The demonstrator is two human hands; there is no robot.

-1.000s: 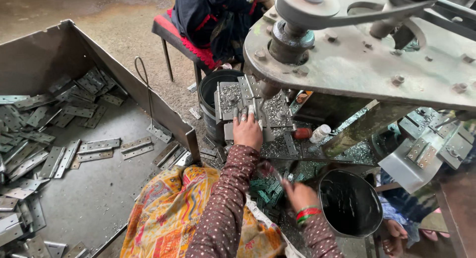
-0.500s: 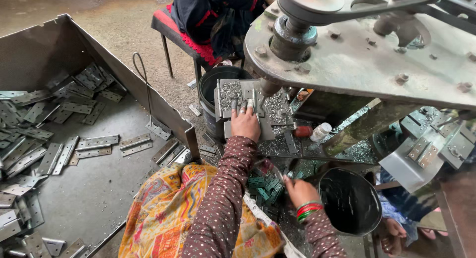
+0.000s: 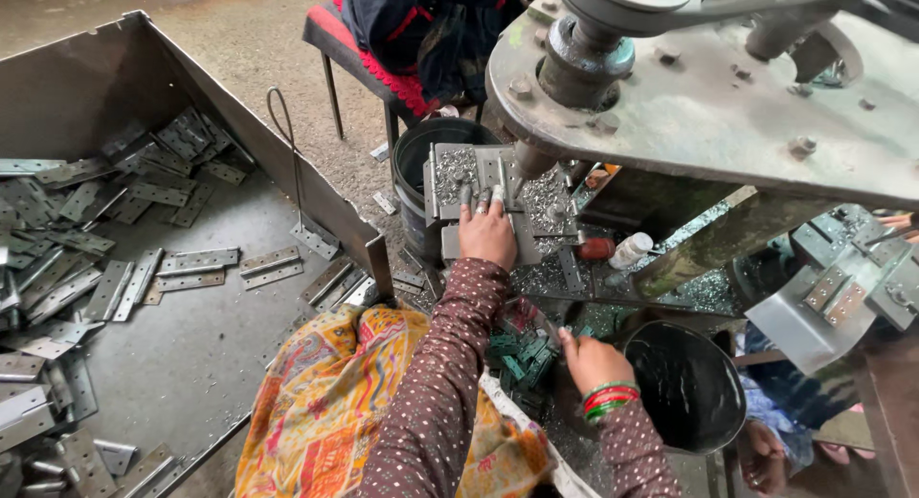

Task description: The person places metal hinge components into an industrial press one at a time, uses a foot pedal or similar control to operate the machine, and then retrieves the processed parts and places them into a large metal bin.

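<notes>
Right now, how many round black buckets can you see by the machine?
2. One black bucket stands beyond the left hand; another bucket sits beside the right hand. Others may be hidden.

A grey metal plate (image 3: 479,177), strewn with bright shavings, lay flat on the press bed under the spindle, fingertips resting on its near edge. A loose heap of green-tinted small plates (image 3: 522,356) sat lower, just beside the other hand.

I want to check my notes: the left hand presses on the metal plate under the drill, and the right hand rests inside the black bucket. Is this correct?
Not quite. The head view shows the right hand on the pile of small green parts, beside the black bucket, not in it. The left hand does press on the metal plate.
</notes>
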